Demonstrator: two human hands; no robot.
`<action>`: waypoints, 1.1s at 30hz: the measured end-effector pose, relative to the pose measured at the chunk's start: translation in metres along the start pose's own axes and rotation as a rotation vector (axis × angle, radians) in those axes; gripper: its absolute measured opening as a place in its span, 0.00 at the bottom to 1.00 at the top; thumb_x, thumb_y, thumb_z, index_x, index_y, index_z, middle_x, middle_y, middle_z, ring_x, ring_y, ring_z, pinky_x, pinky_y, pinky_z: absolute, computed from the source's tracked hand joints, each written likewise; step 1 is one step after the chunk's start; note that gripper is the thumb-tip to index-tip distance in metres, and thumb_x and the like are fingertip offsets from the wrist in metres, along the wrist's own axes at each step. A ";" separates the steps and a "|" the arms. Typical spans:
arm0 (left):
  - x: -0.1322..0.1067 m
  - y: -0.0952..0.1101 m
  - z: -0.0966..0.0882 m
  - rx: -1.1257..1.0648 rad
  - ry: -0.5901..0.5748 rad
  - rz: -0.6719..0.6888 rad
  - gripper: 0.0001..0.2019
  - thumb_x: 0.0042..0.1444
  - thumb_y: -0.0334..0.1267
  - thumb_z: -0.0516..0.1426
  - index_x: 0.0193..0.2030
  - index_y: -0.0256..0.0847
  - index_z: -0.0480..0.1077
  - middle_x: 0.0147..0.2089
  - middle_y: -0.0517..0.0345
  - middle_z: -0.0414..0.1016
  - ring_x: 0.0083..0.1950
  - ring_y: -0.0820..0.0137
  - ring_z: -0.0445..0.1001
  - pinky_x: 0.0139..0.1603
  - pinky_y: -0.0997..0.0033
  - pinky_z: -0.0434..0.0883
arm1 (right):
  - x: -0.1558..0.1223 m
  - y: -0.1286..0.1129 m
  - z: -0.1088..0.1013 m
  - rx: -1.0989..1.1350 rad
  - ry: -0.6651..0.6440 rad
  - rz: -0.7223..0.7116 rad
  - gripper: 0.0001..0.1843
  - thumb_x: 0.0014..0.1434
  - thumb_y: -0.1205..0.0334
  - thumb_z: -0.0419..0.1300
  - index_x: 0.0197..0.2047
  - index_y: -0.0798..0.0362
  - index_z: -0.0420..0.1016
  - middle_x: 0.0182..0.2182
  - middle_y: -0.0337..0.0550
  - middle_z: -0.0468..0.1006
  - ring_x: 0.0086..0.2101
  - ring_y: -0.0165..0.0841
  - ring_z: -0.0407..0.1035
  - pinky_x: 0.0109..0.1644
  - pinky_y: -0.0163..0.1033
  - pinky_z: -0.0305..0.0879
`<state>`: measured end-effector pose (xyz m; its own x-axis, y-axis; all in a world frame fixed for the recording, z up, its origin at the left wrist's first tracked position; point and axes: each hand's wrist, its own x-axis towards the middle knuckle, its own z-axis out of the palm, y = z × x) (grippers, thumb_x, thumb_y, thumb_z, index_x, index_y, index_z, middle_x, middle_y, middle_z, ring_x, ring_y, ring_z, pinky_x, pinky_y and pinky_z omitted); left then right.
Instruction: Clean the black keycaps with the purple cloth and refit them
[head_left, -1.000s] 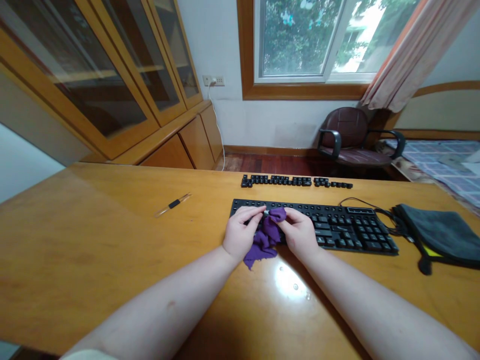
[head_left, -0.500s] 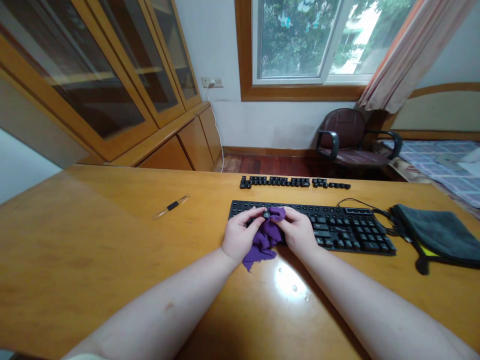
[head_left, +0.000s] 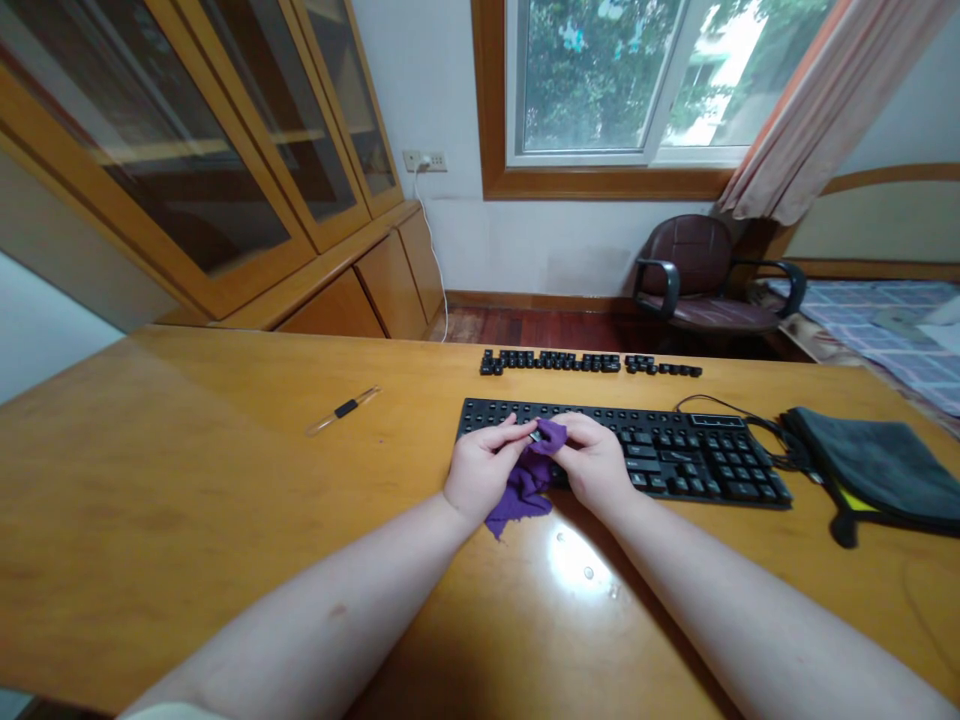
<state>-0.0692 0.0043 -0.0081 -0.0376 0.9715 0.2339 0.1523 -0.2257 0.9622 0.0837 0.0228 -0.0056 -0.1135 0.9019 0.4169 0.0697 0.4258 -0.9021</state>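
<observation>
At lower centre, the left hand (head_left: 484, 465) pinches a small, light, stiff keycap (head_left: 535, 436) at its sides while the right hand (head_left: 595, 462) clasps a soft purple cloth (head_left: 523, 484) against it, above the keyboard (head_left: 697, 452).

Your left hand (head_left: 482, 470) and right hand (head_left: 595, 462) meet over a small black keycap (head_left: 535, 436), which sits pinched at your left fingertips with only a sliver showing. A crumpled purple cloth (head_left: 527, 480) is gathered around it, its top fold bunched under your right fingers. The rest hangs in a loose, rumpled tail between your hands, down over the near edge of the black keyboard (head_left: 697, 455) and onto the table (head_left: 225, 500).
</observation>
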 end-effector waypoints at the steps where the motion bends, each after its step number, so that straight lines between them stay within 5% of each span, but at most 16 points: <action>1: 0.000 0.000 0.000 0.001 -0.003 0.007 0.11 0.51 0.34 0.57 0.41 0.45 0.77 0.44 0.58 0.78 0.55 0.61 0.71 0.61 0.54 0.63 | 0.000 0.001 0.000 0.009 0.007 -0.003 0.05 0.48 0.57 0.66 0.25 0.49 0.79 0.27 0.42 0.77 0.31 0.34 0.71 0.39 0.40 0.68; 26: -0.001 -0.007 -0.001 0.035 -0.014 0.009 0.14 0.53 0.35 0.57 0.47 0.43 0.74 0.46 0.55 0.78 0.60 0.63 0.66 0.64 0.56 0.60 | 0.001 -0.002 -0.002 0.012 -0.025 0.023 0.06 0.51 0.57 0.63 0.28 0.50 0.79 0.29 0.43 0.77 0.32 0.34 0.71 0.40 0.40 0.68; 33: 0.001 -0.006 0.001 0.114 0.039 0.149 0.16 0.51 0.34 0.58 0.49 0.44 0.72 0.44 0.55 0.78 0.47 0.67 0.75 0.60 0.58 0.65 | 0.003 -0.005 -0.003 0.023 -0.022 0.113 0.08 0.53 0.57 0.61 0.31 0.50 0.80 0.31 0.43 0.79 0.35 0.35 0.71 0.44 0.41 0.67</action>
<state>-0.0691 0.0071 -0.0137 -0.0439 0.9239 0.3801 0.2696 -0.3554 0.8950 0.0860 0.0234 0.0008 -0.1281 0.9422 0.3097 0.0610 0.3191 -0.9457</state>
